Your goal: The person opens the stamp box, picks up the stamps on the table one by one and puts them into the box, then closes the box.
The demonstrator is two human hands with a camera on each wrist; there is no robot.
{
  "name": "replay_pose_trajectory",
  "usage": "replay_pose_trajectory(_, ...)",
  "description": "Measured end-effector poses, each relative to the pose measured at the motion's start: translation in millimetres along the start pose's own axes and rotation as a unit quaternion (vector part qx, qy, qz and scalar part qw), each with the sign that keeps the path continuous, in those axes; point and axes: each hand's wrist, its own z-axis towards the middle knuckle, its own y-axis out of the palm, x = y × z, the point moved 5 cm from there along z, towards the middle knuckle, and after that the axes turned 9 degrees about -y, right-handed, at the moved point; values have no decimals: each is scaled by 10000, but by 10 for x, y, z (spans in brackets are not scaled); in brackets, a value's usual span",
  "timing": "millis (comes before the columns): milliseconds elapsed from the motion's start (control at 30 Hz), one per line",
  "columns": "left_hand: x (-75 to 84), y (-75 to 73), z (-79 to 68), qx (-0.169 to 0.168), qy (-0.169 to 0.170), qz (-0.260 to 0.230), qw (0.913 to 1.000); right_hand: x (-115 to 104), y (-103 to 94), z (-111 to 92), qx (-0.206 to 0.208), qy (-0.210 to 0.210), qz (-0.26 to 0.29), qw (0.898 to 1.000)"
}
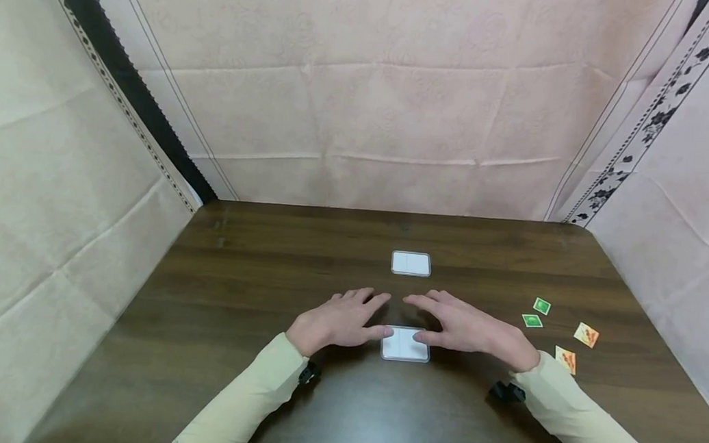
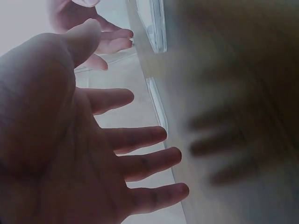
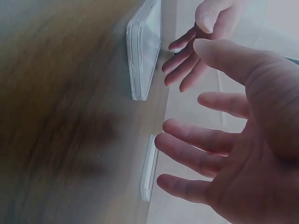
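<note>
A flat, clear-edged white case (image 1: 405, 348) lies near the middle of the table, between my two hands. My left hand (image 1: 344, 319) hovers at its left with straight, spread fingers, and the thumb overlaps the case's upper left corner in the head view. On the other side my right hand (image 1: 467, 325) is held the same way, its thumb over the upper right corner. Both palms hold nothing, and the left wrist view shows finger shadows (image 2: 219, 147) apart from the fingers. Farther back lies a second similar case (image 1: 410, 263), also visible in the right wrist view (image 3: 149, 170).
Two small green picture squares (image 1: 532, 321) and two orange ones (image 1: 586, 335) lie on the right of the brown wooden table (image 1: 252, 269). One orange square (image 1: 566, 360) is close to the right sleeve. Pale cloth (image 1: 399, 115) hangs around the table's back and sides.
</note>
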Motion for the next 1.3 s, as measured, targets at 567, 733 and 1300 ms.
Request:
replay_pose_trajectory(567, 73, 75, -120, -454, -62, 297, 9985, -109, 101, 10, -252, -95, -389, 9989)
replay_pose_trajectory(733, 109, 93, -112, -485, -33, 380, 9981, -125, 121, 8, -252, -92, -547, 9981)
replay_pose_trajectory(1300, 194, 109, -67, -152, 244, 595, 9978, -139, 161, 10, -266, -50, -624, 9977)
